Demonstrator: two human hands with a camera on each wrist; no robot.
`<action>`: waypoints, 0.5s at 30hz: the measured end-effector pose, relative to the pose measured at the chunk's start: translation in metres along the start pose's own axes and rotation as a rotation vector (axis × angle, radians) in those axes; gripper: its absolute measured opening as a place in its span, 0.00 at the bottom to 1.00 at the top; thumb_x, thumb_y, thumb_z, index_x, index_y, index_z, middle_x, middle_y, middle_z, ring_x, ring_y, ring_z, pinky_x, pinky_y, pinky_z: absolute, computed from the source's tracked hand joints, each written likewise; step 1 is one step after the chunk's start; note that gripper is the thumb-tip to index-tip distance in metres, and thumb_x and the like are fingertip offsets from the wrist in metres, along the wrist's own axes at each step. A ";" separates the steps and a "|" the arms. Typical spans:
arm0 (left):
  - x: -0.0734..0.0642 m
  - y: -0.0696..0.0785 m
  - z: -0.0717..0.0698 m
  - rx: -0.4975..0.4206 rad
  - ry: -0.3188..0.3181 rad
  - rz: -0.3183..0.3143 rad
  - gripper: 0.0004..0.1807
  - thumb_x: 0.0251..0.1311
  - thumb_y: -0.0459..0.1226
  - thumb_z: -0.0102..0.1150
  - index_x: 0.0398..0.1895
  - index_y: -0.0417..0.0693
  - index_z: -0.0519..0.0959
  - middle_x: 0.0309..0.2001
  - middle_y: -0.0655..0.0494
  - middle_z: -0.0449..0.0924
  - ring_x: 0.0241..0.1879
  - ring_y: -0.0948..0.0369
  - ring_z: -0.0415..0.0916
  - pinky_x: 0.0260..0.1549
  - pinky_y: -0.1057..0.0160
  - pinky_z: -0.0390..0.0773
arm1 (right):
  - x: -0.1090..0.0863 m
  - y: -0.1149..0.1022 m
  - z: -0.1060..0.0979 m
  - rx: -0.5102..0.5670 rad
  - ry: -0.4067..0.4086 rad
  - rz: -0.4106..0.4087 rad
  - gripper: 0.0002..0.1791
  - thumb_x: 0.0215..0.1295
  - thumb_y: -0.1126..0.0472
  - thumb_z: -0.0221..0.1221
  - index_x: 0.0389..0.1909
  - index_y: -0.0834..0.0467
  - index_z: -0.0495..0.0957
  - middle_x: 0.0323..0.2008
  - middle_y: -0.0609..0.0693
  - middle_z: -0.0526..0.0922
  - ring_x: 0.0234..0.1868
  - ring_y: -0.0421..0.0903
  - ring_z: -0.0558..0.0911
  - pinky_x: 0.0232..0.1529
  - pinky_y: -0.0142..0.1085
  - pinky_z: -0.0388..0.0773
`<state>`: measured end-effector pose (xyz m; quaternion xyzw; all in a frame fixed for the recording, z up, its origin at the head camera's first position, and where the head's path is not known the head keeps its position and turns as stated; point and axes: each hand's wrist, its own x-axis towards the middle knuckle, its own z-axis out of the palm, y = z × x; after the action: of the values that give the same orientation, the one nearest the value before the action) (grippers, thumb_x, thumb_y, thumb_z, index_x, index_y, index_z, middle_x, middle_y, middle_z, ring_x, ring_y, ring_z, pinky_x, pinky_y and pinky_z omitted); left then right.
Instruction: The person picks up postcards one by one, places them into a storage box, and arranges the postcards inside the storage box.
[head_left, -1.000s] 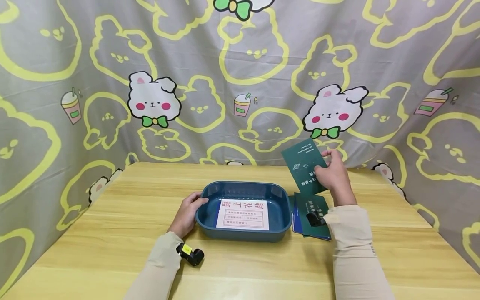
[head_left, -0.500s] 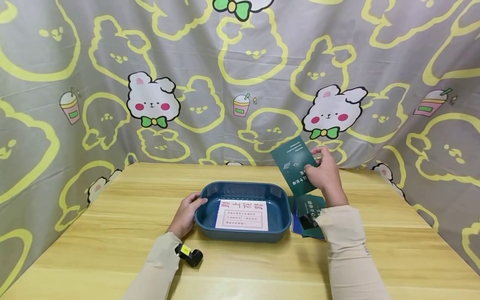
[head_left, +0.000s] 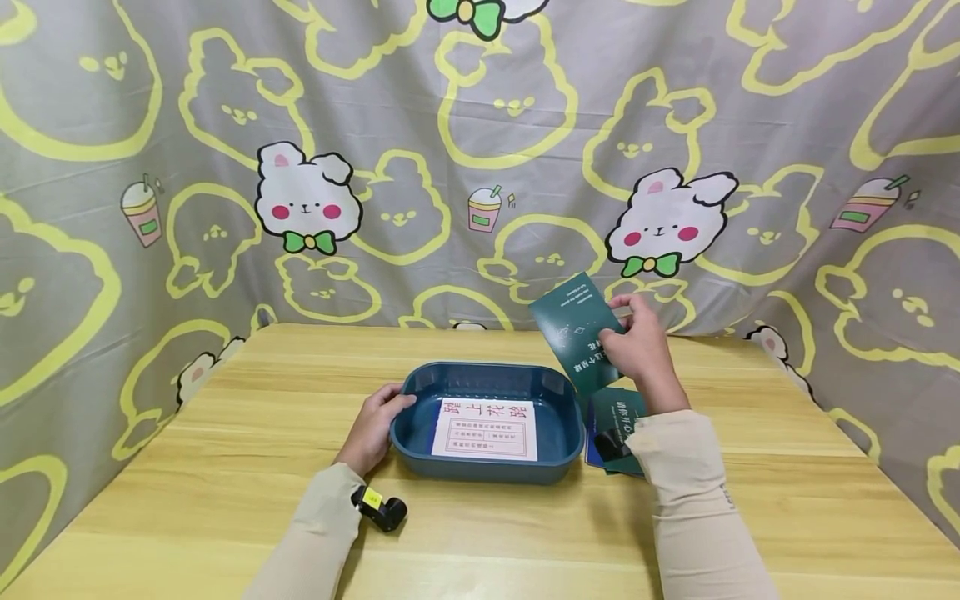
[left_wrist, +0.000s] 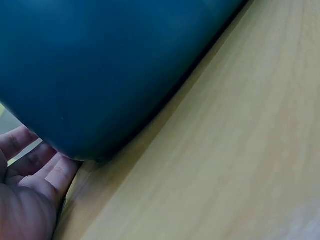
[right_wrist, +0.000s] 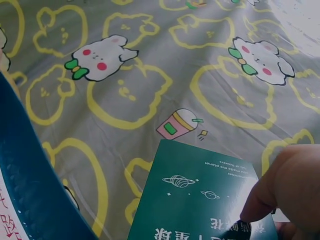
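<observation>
Nearest, two pale sleeves are seen, the left sleeve (head_left: 315, 525) in front and to the left of the tub, the right sleeve (head_left: 697, 500) in front and to the right of it. A small black camera (head_left: 382, 510) with a yellow label is worn at the left wrist, just in front of the tub's near left corner.

The blue tub (head_left: 487, 473) is set flat on the wooden table (head_left: 225, 508). Its left end is gripped by the left hand (head_left: 375, 425): the thumb is laid over the rim, and the fingers are bent against the outer wall, as is shown from the left wrist. Inside the tub, a white card (head_left: 491, 433) printed in red is laid on the floor, with a blue edge shown along its left side.

Just to the right of the tub, green and blue cards (head_left: 630, 406) are stacked loosely on the table, partly covered by the right wrist's black camera (head_left: 611, 446).

Above the tub's far right corner, as seen from the head, a green card (head_left: 573, 325) is held tilted by the right hand (head_left: 641, 346). It is pinched narrowly, with the thumb on its printed face; small planets and white lettering are shown there. From the right wrist, a gap is seen between card and tub.

Farthest, behind the tub, a grey curtain (head_left: 405, 100) is hung, patterned with yellow outlines and white rabbits.
</observation>
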<state>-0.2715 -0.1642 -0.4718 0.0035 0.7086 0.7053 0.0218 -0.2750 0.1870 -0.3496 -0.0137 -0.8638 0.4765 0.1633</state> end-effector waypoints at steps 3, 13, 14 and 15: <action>0.000 0.000 0.000 0.001 0.001 0.001 0.21 0.70 0.39 0.49 0.61 0.35 0.68 0.60 0.40 0.67 0.55 0.49 0.69 0.55 0.55 0.73 | 0.000 0.000 0.003 -0.006 -0.011 -0.009 0.23 0.61 0.67 0.52 0.59 0.59 0.66 0.37 0.60 0.73 0.39 0.57 0.74 0.37 0.44 0.75; 0.001 0.001 0.000 -0.007 0.008 0.008 0.21 0.69 0.37 0.50 0.60 0.34 0.69 0.59 0.40 0.67 0.55 0.49 0.68 0.53 0.59 0.74 | 0.001 -0.001 0.011 0.022 -0.057 -0.061 0.21 0.62 0.68 0.52 0.58 0.60 0.66 0.39 0.62 0.75 0.39 0.57 0.75 0.39 0.48 0.77; 0.000 0.001 0.001 -0.008 0.010 0.008 0.21 0.69 0.37 0.50 0.60 0.34 0.69 0.59 0.40 0.67 0.55 0.49 0.68 0.53 0.60 0.74 | 0.001 -0.001 0.012 0.031 -0.064 -0.066 0.21 0.63 0.68 0.52 0.58 0.60 0.66 0.39 0.62 0.75 0.39 0.57 0.75 0.39 0.48 0.77; 0.000 0.001 0.001 -0.008 0.012 0.009 0.21 0.69 0.37 0.50 0.60 0.33 0.69 0.59 0.40 0.67 0.55 0.49 0.68 0.52 0.60 0.74 | 0.001 -0.002 0.013 0.040 -0.072 -0.071 0.21 0.63 0.68 0.52 0.57 0.60 0.66 0.40 0.63 0.75 0.39 0.57 0.75 0.39 0.49 0.77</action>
<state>-0.2714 -0.1635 -0.4708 0.0024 0.7058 0.7082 0.0145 -0.2790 0.1759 -0.3543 0.0373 -0.8593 0.4879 0.1490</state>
